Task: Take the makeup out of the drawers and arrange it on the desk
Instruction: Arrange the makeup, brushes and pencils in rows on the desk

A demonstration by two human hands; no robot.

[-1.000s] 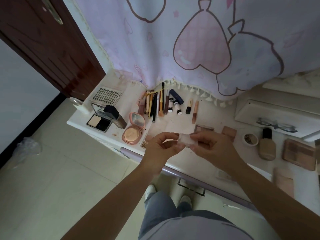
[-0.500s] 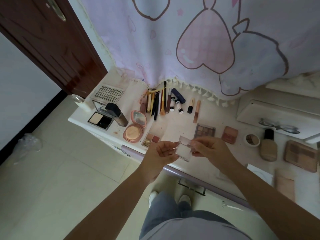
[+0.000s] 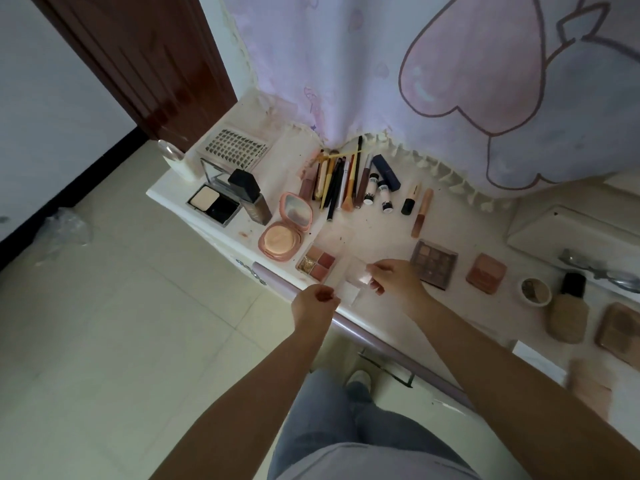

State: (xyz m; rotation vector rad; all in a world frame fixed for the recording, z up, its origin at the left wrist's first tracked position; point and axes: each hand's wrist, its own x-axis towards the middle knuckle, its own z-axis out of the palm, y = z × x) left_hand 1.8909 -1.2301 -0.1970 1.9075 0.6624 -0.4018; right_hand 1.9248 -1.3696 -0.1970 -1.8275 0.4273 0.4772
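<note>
In the head view, the right hand (image 3: 398, 278) sits at centre frame over the front edge of the white desk (image 3: 377, 230), thumb and fingers pinching the upper right edge of a small clear case (image 3: 356, 278), which stands open and tilted with its lid up. The case lies to the left of the grip, between the two hands, its pale lower half reaching down-left toward the left hand (image 3: 313, 301). The left hand is curled just beside that lower corner, fingertips drawn together; whether they actually pinch the case or only touch it cannot be told. Just above and left of the case a small four-colour palette (image 3: 317, 263) lies flat on the desk, and further left an open round pink compact (image 3: 285, 230) rests with its mirror raised. To the right of the right hand lies a brown eyeshadow palette (image 3: 433, 263), then a pink blush (image 3: 485, 273). A row of brushes and pencils (image 3: 341, 181) lies toward the upper centre, under the hem of a pale curtain (image 3: 381, 64) printed with a pink heart. At the upper left of the desk an open black compact (image 3: 214, 202) rests beside a dark bottle (image 3: 251, 194). At the right edge a beige foundation bottle (image 3: 568, 310) lies flat.
</note>
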